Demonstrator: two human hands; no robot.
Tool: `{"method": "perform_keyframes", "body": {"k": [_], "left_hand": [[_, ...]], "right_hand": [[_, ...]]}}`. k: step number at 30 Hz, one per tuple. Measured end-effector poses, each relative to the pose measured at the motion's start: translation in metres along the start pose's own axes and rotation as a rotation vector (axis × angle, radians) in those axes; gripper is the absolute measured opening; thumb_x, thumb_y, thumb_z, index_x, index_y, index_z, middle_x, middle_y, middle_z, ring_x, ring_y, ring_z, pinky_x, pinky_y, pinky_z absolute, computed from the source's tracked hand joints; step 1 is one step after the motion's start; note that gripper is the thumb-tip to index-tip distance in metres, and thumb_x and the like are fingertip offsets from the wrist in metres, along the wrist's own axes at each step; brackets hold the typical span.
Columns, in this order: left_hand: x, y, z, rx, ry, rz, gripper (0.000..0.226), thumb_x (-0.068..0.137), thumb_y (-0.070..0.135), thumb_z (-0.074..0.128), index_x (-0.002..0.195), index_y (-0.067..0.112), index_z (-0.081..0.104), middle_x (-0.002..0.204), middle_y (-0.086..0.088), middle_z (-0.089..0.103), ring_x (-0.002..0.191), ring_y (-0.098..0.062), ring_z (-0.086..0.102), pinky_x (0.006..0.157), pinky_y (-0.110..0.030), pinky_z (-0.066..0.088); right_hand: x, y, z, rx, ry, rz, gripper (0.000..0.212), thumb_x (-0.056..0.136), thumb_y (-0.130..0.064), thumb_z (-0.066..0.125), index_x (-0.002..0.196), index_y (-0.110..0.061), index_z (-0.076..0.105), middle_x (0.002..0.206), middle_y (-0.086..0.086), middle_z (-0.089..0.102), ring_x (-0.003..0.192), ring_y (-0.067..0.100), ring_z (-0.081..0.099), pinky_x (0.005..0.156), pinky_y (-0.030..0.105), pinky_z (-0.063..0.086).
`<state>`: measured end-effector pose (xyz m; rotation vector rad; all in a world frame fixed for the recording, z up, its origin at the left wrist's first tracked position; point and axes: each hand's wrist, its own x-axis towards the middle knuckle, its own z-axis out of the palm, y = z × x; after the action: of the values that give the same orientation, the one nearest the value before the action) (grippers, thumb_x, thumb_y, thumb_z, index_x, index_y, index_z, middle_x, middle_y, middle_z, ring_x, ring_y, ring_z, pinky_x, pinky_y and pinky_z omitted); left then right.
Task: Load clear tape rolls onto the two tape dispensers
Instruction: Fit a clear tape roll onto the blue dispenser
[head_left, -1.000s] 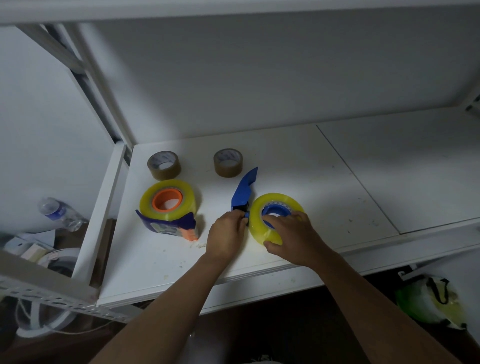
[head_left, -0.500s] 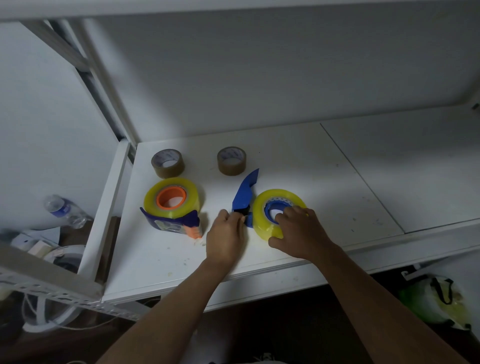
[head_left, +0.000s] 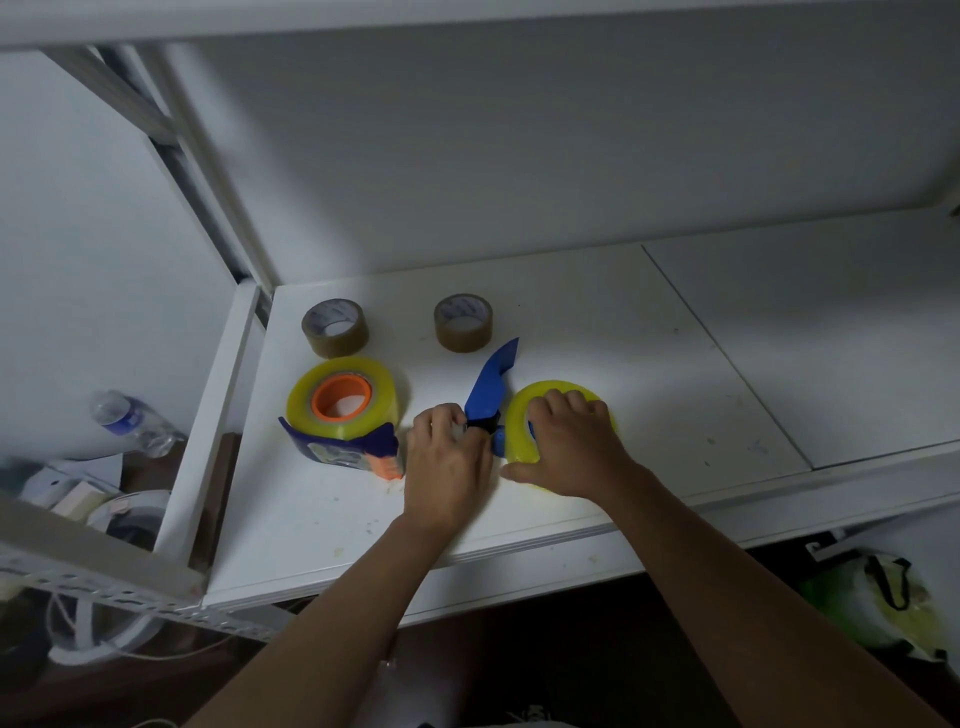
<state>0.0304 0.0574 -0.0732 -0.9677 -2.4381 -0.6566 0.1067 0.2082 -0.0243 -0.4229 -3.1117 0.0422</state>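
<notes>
1. Two hands work side by side at the front of a white shelf (head_left: 597, 322), with a blue tape dispenser (head_left: 491, 392) between them.
2. The right hand (head_left: 569, 449) lies on top of a clear tape roll (head_left: 561, 387), which looks yellowish; its fingers curl over the far rim of the roll and the thumb reaches along the near left edge, so it grips the roll from above.
3. This roll lies flat on the shelf under that hand, and only its far arc and near edge show round the fingers.
4. The left hand (head_left: 447, 457) sits just left of the roll, its fingers curled and pinching the near end of the blue dispenser, where a dark part meets the roll.
5. The dispenser's blue handle sticks up and away from the hands, tilted toward the back of the shelf.
6. Whether the roll is fully seated on the dispenser cannot be told, since the right hand covers the hub.
7. Left of the left hand, close but not touching it, stands a second dispenser (head_left: 358, 449), dark blue with an orange end, carrying a second clear roll (head_left: 345, 400) on an orange hub.
8. Beyond both hands, toward the back wall, two brown tape rolls (head_left: 335, 327) lie flat and apart from each other.
9. Far left of the hands, below the shelf, lies a plastic bottle (head_left: 127, 418).
</notes>
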Motion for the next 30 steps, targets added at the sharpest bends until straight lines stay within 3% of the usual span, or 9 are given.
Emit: {"method": "perform_keyframes", "body": {"k": [4, 6, 9, 11, 13, 16, 20, 26, 30], "left_hand": [[0.003, 0.005, -0.007, 0.03, 0.035, 0.036, 0.018, 0.08, 0.018, 0.056, 0.068, 0.011, 0.066, 0.102, -0.017, 0.062, 0.097, -0.03, 0.045, 0.075, -0.036, 0.034], [0.006, 0.008, -0.009, 0.037, 0.058, 0.069, 0.01, 0.077, 0.013, 0.065, 0.068, 0.008, 0.066, 0.106, -0.02, 0.063, 0.102, -0.031, 0.043, 0.079, -0.035, 0.031], [0.01, 0.009, -0.006, 0.051, 0.022, 0.096, 0.009, 0.078, 0.014, 0.066, 0.073, 0.007, 0.065, 0.11, -0.021, 0.063, 0.106, -0.033, 0.046, 0.08, -0.039, 0.035], [0.01, 0.008, -0.002, 0.061, -0.032, 0.076, 0.012, 0.081, 0.018, 0.06, 0.077, 0.007, 0.065, 0.114, -0.021, 0.062, 0.11, -0.035, 0.05, 0.082, -0.041, 0.039], [0.008, 0.008, 0.002, 0.073, -0.067, 0.058, 0.014, 0.082, 0.02, 0.059, 0.079, 0.008, 0.065, 0.118, -0.019, 0.061, 0.113, -0.036, 0.051, 0.084, -0.043, 0.039], [0.006, 0.009, 0.005, 0.101, -0.058, 0.055, 0.015, 0.084, 0.022, 0.061, 0.077, 0.01, 0.065, 0.118, -0.018, 0.061, 0.115, -0.036, 0.049, 0.087, -0.044, 0.036], [0.008, 0.005, 0.007, 0.112, -0.002, 0.077, 0.013, 0.083, 0.018, 0.062, 0.074, 0.009, 0.064, 0.114, -0.019, 0.063, 0.111, -0.035, 0.046, 0.085, -0.043, 0.035], [0.015, 0.007, 0.013, 0.085, 0.046, 0.178, 0.013, 0.082, 0.012, 0.052, 0.074, 0.007, 0.062, 0.095, -0.015, 0.061, 0.091, -0.03, 0.044, 0.072, -0.039, 0.033], [0.017, 0.0, 0.014, 0.144, 0.015, 0.138, 0.009, 0.077, 0.012, 0.055, 0.076, 0.006, 0.062, 0.088, -0.014, 0.057, 0.082, -0.029, 0.042, 0.066, -0.038, 0.034]], "right_hand": [[-0.001, 0.017, 0.008, 0.144, -0.127, 0.108, 0.122, 0.057, -0.085, 0.058, 0.15, -0.023, 0.007, 0.159, 0.006, 0.005, 0.145, 0.036, 0.006, 0.111, 0.056, 0.018], [0.002, 0.024, 0.009, 0.213, -0.208, 0.151, 0.123, 0.058, -0.087, 0.055, 0.15, -0.025, 0.001, 0.16, 0.004, -0.007, 0.146, 0.037, -0.005, 0.112, 0.061, 0.01], [0.004, 0.03, 0.01, 0.295, -0.02, 0.122, 0.071, 0.076, -0.071, 0.053, 0.126, -0.02, 0.045, 0.151, 0.008, 0.028, 0.14, 0.035, 0.023, 0.108, 0.058, 0.027], [0.007, 0.039, 0.01, 0.245, 0.119, 0.129, 0.046, 0.078, -0.051, 0.058, 0.106, -0.015, 0.053, 0.123, 0.009, 0.051, 0.118, 0.034, 0.047, 0.091, 0.049, 0.044], [0.009, 0.049, 0.005, 0.178, 0.081, 0.215, 0.049, 0.077, -0.04, 0.066, 0.114, -0.012, 0.049, 0.113, 0.01, 0.054, 0.107, 0.033, 0.053, 0.08, 0.042, 0.047], [0.015, 0.054, 0.004, 0.149, -0.09, 0.341, 0.073, 0.078, -0.042, 0.071, 0.134, -0.015, 0.031, 0.126, 0.014, 0.044, 0.109, 0.034, 0.051, 0.08, 0.04, 0.046], [0.024, 0.052, 0.005, 0.272, -0.176, 0.407, 0.083, 0.083, -0.035, 0.069, 0.144, -0.015, 0.017, 0.134, 0.017, 0.037, 0.108, 0.036, 0.055, 0.072, 0.037, 0.043], [0.028, 0.063, 0.004, 0.316, -0.131, 0.517, 0.079, 0.084, -0.037, 0.067, 0.142, -0.011, 0.021, 0.131, 0.02, 0.043, 0.114, 0.039, 0.051, 0.081, 0.04, 0.045], [0.028, 0.073, 0.003, 0.335, -0.118, 0.574, 0.076, 0.083, -0.037, 0.067, 0.14, -0.009, 0.025, 0.128, 0.02, 0.047, 0.113, 0.039, 0.053, 0.079, 0.039, 0.045]]}}
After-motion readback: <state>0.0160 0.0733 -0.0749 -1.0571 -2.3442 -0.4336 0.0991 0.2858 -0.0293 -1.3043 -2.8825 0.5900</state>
